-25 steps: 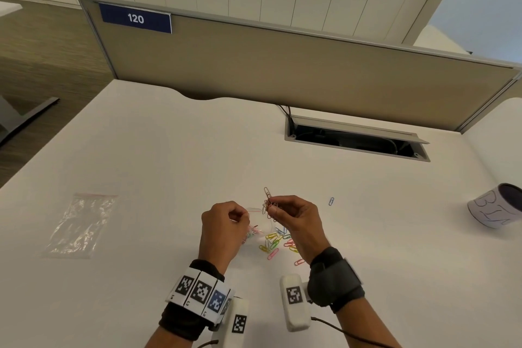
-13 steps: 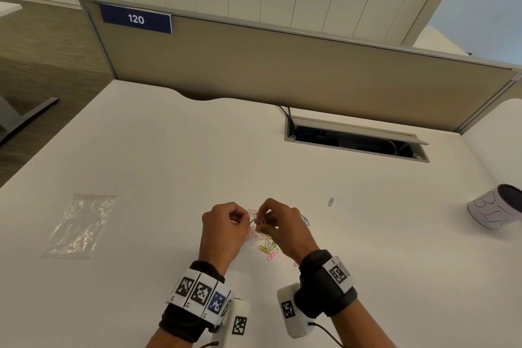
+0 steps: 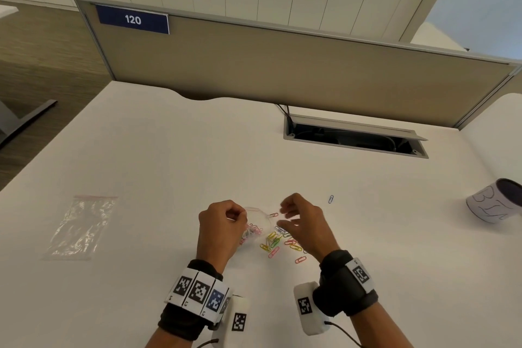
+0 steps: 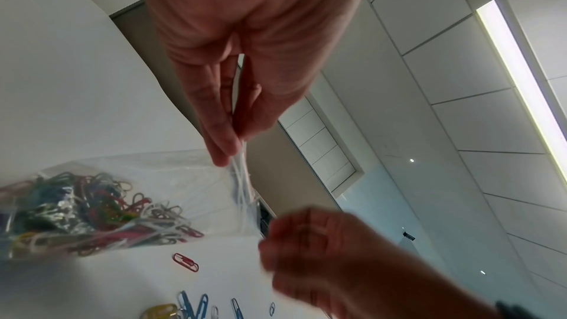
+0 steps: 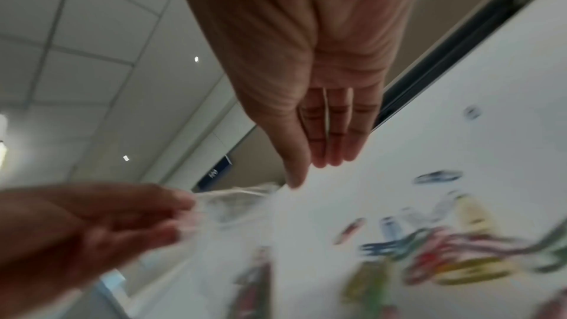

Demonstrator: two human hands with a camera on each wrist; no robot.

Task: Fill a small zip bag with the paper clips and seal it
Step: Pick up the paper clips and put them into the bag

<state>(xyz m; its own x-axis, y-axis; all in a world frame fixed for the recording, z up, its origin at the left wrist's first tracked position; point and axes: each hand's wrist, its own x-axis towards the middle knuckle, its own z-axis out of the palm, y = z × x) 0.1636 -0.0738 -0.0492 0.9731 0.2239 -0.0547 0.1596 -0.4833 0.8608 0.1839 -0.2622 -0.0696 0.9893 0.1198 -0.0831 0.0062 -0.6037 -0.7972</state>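
My left hand (image 3: 238,215) pinches the rim of a small clear zip bag (image 3: 258,224) and holds it just above the white desk; in the left wrist view the bag (image 4: 184,191) holds a heap of coloured paper clips (image 4: 79,210). My right hand (image 3: 284,219) hovers just right of the bag's mouth, fingers relaxed and apart, holding nothing; the right wrist view shows its fingers (image 5: 331,144) straight, though blurred. Loose coloured paper clips (image 3: 278,243) lie on the desk under and between my hands. A single blue clip (image 3: 331,199) lies apart, to the right.
A second, empty zip bag (image 3: 82,226) lies flat at the left of the desk. At the far right a paper-wrapped cup (image 3: 497,202) lies tilted. A cable slot (image 3: 353,140) opens at the back, in front of the partition (image 3: 282,73).
My right hand carried pinched clips left to the bag's mouth, let them go, and has drawn back right with its fingers open. The left hand kept its hold on the bag.
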